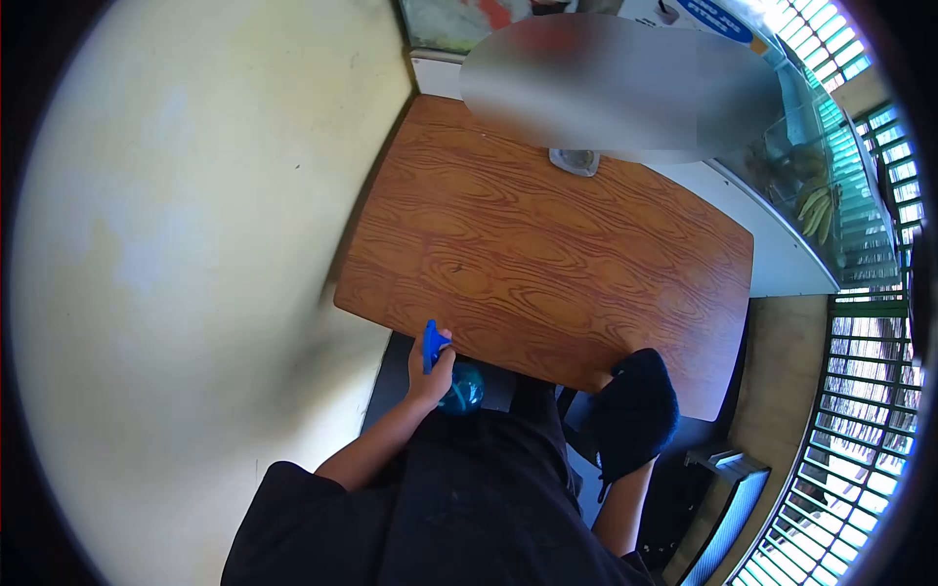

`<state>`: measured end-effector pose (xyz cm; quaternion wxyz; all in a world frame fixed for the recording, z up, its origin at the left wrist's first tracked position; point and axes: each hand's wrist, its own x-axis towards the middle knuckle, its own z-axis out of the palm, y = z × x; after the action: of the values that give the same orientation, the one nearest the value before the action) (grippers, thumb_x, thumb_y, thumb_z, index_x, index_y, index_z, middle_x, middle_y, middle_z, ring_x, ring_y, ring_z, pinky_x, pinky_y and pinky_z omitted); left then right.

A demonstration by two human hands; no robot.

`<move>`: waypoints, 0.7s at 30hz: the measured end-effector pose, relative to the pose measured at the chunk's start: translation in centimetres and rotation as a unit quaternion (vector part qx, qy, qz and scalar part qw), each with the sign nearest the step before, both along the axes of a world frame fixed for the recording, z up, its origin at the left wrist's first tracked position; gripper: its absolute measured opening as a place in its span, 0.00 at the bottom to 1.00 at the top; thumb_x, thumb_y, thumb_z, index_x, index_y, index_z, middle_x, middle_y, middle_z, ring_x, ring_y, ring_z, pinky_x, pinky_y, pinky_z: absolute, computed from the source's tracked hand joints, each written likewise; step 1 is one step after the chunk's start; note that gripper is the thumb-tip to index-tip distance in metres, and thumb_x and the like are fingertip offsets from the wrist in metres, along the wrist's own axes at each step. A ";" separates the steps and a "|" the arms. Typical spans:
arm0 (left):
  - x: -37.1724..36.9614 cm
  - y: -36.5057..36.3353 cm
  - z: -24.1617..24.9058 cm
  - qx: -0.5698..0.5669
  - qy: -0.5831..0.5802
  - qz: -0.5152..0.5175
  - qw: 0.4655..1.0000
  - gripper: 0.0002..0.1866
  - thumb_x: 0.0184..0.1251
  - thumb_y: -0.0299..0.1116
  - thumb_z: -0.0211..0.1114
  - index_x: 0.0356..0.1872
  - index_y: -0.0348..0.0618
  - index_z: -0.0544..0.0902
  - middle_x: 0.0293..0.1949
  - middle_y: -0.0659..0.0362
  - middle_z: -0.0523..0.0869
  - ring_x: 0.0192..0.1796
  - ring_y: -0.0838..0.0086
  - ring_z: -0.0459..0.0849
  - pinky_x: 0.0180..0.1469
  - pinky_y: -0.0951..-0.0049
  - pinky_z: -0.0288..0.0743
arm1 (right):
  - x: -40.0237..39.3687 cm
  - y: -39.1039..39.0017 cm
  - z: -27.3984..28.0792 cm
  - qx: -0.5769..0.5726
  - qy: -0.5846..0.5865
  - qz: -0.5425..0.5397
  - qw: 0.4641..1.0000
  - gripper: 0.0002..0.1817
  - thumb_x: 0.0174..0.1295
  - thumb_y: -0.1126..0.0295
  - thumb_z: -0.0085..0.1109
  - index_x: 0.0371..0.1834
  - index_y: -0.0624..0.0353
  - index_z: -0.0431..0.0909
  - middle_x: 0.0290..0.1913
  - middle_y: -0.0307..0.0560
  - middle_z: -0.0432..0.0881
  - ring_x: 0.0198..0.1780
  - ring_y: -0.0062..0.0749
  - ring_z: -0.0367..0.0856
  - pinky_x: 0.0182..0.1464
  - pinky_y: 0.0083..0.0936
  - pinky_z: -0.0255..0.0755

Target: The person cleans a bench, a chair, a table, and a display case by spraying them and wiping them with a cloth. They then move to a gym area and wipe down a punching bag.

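My left hand (433, 369) is closed around the neck of a spray bottle with a blue trigger head (431, 342). The bottle's clear teal body (465, 390) hangs below my hand, just off the table's front edge. A dark blue cleaning mitt (635, 410) covers my right hand, so its fingers are hidden; only the wrist and forearm show. The mitt is at the front right edge of the wood-grain table (518, 254). A thin cord loop dangles from its cuff.
A clear glass ashtray-like dish (574, 161) sits at the table's far edge. Behind it is a blurred area. A glass display case (821, 186) with bananas stands at the back right. A pale wall (195, 244) runs along the left, and a barred window (850, 420) is on the right.
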<state>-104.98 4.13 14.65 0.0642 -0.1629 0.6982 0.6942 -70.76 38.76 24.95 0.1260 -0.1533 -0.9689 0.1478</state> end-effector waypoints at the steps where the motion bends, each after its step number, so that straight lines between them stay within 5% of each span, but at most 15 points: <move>1: -0.3 -0.5 0.0 0.004 0.001 0.001 1.000 0.14 0.65 0.22 0.62 0.51 0.39 0.77 0.42 0.61 0.81 0.43 0.80 0.80 0.48 0.76 0.76 | -0.6 -0.8 -0.7 0.010 -0.010 0.008 1.000 0.25 0.56 0.73 0.59 0.61 0.60 0.79 0.49 0.55 0.82 0.50 0.42 0.79 0.49 0.37 0.72; 7: -2.3 -1.3 1.7 -0.014 0.005 -0.046 0.999 0.12 0.64 0.25 0.64 0.49 0.40 0.79 0.38 0.63 0.81 0.40 0.81 0.80 0.45 0.77 0.75 | -2.9 -3.8 -4.3 0.068 -0.086 0.040 0.993 0.26 0.58 0.72 0.56 0.63 0.60 0.78 0.56 0.57 0.78 0.59 0.44 0.72 0.56 0.40 0.67; 10: -3.9 -0.9 2.0 -0.054 -0.009 -0.143 0.988 0.11 0.67 0.23 0.62 0.49 0.38 0.79 0.42 0.61 0.82 0.45 0.78 0.82 0.49 0.74 0.78 | -4.1 -4.3 -6.1 0.092 -0.124 0.055 0.986 0.26 0.59 0.71 0.55 0.64 0.60 0.78 0.60 0.58 0.75 0.63 0.44 0.68 0.60 0.41 0.65; 15: -4.9 0.3 0.4 0.055 -0.013 -0.172 0.984 0.18 0.64 0.25 0.64 0.55 0.40 0.79 0.45 0.61 0.83 0.46 0.78 0.81 0.50 0.74 0.76 | -7.0 -4.1 -9.6 0.127 -0.185 0.072 0.972 0.27 0.60 0.70 0.52 0.65 0.59 0.77 0.66 0.60 0.71 0.70 0.45 0.62 0.66 0.43 0.61; 18: -4.4 0.0 0.9 -0.025 0.147 -0.129 0.980 0.18 0.62 0.24 0.65 0.54 0.39 0.79 0.40 0.61 0.82 0.39 0.80 0.80 0.44 0.75 0.75 | -13.5 -7.4 -12.7 0.140 -0.220 0.076 0.962 0.27 0.61 0.69 0.50 0.66 0.59 0.76 0.69 0.61 0.69 0.75 0.46 0.58 0.70 0.45 0.59; 20: -4.1 -1.8 0.8 -0.027 0.107 -0.160 0.981 0.19 0.62 0.24 0.65 0.55 0.39 0.78 0.43 0.59 0.82 0.41 0.79 0.80 0.45 0.75 0.76 | -26.3 -8.4 -14.3 0.145 -0.243 0.078 0.956 0.27 0.62 0.69 0.49 0.66 0.59 0.76 0.72 0.61 0.67 0.77 0.46 0.56 0.72 0.46 0.57; 21: -3.8 -2.9 0.7 -0.030 0.066 -0.183 0.980 0.20 0.61 0.24 0.65 0.56 0.39 0.78 0.47 0.57 0.83 0.42 0.78 0.81 0.45 0.74 0.76 | -24.6 -12.5 -15.7 0.145 -0.255 0.080 0.952 0.27 0.62 0.68 0.49 0.67 0.59 0.76 0.73 0.62 0.66 0.79 0.47 0.54 0.74 0.46 0.56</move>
<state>-108.78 1.26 15.40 0.1392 0.0123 0.7394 0.6586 -95.32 26.23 9.24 -0.1170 -0.0876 -0.9888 -0.0291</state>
